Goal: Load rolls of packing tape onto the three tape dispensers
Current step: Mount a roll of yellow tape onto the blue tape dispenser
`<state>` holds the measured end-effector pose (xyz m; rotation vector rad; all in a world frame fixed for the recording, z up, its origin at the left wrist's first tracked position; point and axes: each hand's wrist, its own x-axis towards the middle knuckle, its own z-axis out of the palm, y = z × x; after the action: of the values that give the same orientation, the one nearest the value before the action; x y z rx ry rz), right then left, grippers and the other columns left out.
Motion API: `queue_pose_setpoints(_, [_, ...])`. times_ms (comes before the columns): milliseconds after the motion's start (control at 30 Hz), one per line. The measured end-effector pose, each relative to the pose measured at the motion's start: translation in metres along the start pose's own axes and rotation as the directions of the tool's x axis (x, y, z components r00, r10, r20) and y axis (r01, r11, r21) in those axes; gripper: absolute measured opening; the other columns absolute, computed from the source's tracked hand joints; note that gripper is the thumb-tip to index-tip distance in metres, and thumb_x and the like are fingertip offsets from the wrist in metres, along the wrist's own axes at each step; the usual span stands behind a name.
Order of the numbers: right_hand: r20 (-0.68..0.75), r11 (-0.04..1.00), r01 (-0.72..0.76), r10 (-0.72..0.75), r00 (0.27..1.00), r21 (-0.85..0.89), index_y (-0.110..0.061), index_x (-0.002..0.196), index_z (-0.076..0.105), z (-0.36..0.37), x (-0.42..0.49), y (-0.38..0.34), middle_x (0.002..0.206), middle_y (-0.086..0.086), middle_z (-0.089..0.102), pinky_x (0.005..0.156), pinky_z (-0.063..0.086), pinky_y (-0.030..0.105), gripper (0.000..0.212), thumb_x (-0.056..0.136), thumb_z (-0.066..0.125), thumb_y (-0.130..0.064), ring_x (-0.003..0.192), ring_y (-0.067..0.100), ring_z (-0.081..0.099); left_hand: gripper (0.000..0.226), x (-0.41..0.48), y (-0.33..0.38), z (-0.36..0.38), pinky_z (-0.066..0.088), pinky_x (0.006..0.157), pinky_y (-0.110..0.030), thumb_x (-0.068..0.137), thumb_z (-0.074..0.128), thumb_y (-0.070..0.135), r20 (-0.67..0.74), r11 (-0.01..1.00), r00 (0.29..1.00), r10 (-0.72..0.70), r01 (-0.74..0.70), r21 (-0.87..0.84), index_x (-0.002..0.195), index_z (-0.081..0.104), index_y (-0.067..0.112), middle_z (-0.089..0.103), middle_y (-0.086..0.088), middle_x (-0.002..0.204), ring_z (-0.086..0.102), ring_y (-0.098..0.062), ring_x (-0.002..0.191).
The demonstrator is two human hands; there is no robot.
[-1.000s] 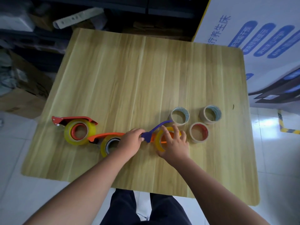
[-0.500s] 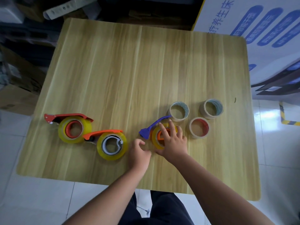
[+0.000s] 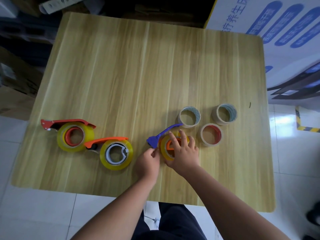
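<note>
The right hand [image 3: 183, 153] lay spread over the yellow tape roll [image 3: 165, 151] in the purple dispenser [image 3: 156, 138] on the tabletop [image 3: 138, 75]; the left hand [image 3: 147, 161] pinched its near edge.

The left hand [image 3: 146, 162], which a second ago covers the middle orange-handled dispenser with its yellow tape roll [image 3: 116, 154], is now off it and pinches at the edge of the yellow tape roll in the purple-handled dispenser [image 3: 164, 148]. The right hand [image 3: 183, 154] now lies flatter over that roll's orange hub (fingers spread).
</note>
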<state>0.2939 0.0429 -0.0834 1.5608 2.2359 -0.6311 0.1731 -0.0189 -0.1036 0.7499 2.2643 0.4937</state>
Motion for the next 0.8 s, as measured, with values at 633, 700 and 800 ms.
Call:
queue_pose_setpoints(633, [0.027, 0.992, 0.112, -0.113, 0.993, 0.051, -0.05, 0.148, -0.007, -0.003, -0.003, 0.011, 0.163, -0.002, -0.013, 0.108, 0.033, 0.055, 0.114, 0.072, 0.078, -0.038, 0.149, 0.034, -0.008, 0.003, 0.019, -0.017, -0.002, 0.046, 0.071, -0.028, 0.081, 0.071, 0.007, -0.238, 0.952, 0.933, 0.271, -0.296, -0.077, 0.082, 0.069, 0.009, 0.07, -0.004, 0.099, 0.065, -0.025, 0.09])
queue_pose_setpoints(700, [0.043, 0.989, 0.137, -0.139, 0.989, 0.047, -0.052, 0.147, -0.009, -0.006, -0.003, 0.016, 0.163, -0.004, -0.012, 0.111, 0.03, 0.056, 0.115, 0.073, 0.078, -0.033, 0.149, 0.032, -0.011, 0.007, 0.022, -0.018, -0.004, 0.045, 0.067, -0.027, 0.08, 0.071, 0.003, -0.238, 0.916, 0.893, 0.383, -0.4, -0.027, 0.082, 0.067, 0.008, 0.07, -0.005, 0.093, 0.066, -0.026, 0.084])
queue_pose_setpoints(800, [0.063, 0.988, 0.156, -0.157, 0.986, 0.016, -0.052, 0.146, -0.012, -0.011, -0.004, 0.021, 0.163, -0.004, -0.011, 0.112, 0.029, 0.055, 0.117, 0.073, 0.078, -0.034, 0.149, 0.032, -0.011, 0.011, 0.031, -0.02, -0.004, 0.046, 0.071, -0.028, 0.082, 0.068, 0.002, -0.197, 0.869, 0.85, 0.488, -0.495, 0.015, 0.081, 0.06, 0.009, 0.066, -0.01, 0.116, 0.064, -0.024, 0.1])
